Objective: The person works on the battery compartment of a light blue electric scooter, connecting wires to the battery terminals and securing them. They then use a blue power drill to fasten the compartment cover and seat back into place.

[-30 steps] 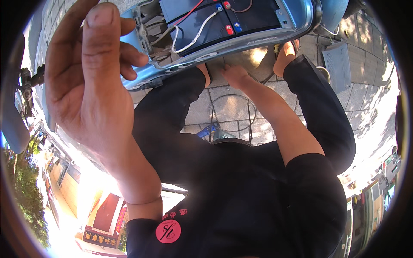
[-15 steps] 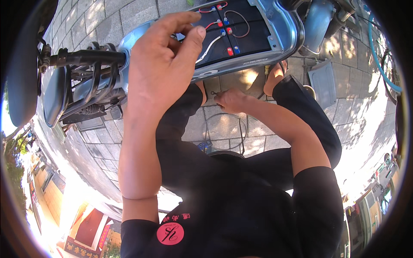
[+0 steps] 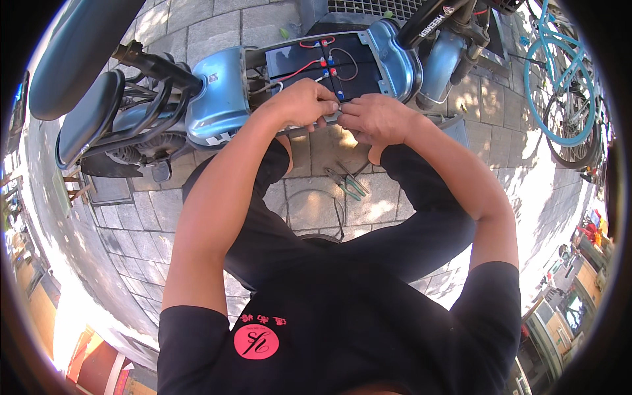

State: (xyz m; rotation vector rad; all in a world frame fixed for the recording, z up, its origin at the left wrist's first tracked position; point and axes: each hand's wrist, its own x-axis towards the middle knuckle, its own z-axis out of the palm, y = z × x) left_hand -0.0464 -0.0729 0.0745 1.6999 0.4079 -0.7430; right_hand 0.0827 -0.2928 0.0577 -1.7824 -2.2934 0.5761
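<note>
My left hand (image 3: 301, 104) and my right hand (image 3: 380, 118) meet at the near edge of the open floor compartment of a blue electric scooter (image 3: 218, 82). Both have their fingertips pinched together around something small and greyish, too small to name. Just beyond them, black batteries (image 3: 284, 60) fill the compartment, with red and blue terminals. A red wire (image 3: 301, 69) and a brown wire (image 3: 356, 62) run between terminals. A white wire (image 3: 306, 79) runs from a terminal toward my left hand and passes partly behind it.
Green-handled pliers (image 3: 354, 187) lie on the paving between my feet, beside another dark tool. Nearer me a thin cable loop (image 3: 343, 212) rests on the ground. A teal bicycle (image 3: 530, 71) stands at the far right, and a metal grating (image 3: 375, 6) lies beyond the scooter.
My right hand has come up from near the ground to the compartment edge. My left hand has lowered to meet it, and the pliers now show on the paving. The view has shifted.
</note>
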